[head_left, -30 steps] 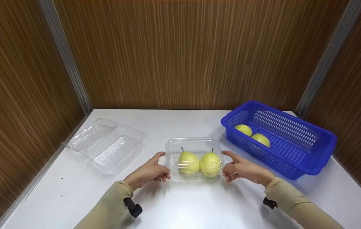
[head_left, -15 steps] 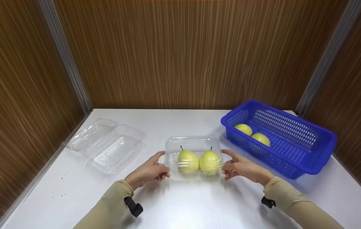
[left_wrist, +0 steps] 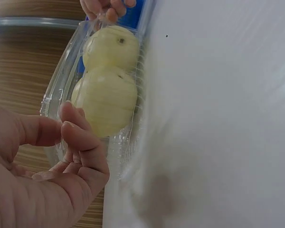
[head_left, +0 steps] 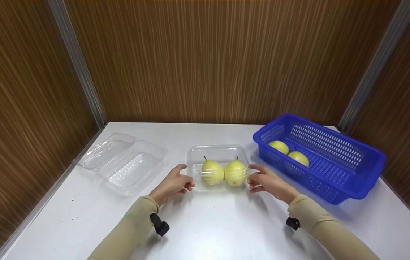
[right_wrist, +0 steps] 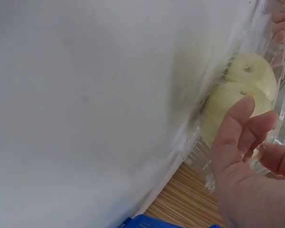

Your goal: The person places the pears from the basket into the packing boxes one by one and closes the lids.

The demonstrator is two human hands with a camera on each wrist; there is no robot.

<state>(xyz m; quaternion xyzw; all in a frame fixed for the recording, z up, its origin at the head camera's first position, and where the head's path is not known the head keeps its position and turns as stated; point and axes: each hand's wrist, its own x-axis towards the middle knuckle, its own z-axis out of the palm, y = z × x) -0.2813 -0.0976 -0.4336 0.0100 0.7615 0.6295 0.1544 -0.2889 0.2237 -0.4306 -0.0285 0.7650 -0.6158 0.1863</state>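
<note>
A closed clear plastic clamshell container [head_left: 218, 150] with two yellow-green pears, one left [head_left: 212, 172] and one right [head_left: 235, 173], is in front of me in the head view. My left hand [head_left: 173, 183] pinches its left edge between thumb and curled fingers; in the left wrist view the thumb [left_wrist: 40, 130] meets the clear rim. At the opposite side my right hand [head_left: 270, 182] pinches the right edge, its fingers [right_wrist: 235, 126] curled beside the nearer pear in the right wrist view. Both pears lie side by side under the lid, stems pointing away from me.
A blue perforated basket [head_left: 363, 177] stands at the right, holding two more pears [head_left: 298, 158]. On the left lies an open clear clamshell container [head_left: 132, 173] with its lid half folded out. Wood-patterned walls [head_left: 205, 61] enclose the white table [head_left: 208, 234] on three sides.
Both hands and the container with the pears have moved together away from me, mostly in the last half second. The basket and the open container stay put; the view shifts slightly.
</note>
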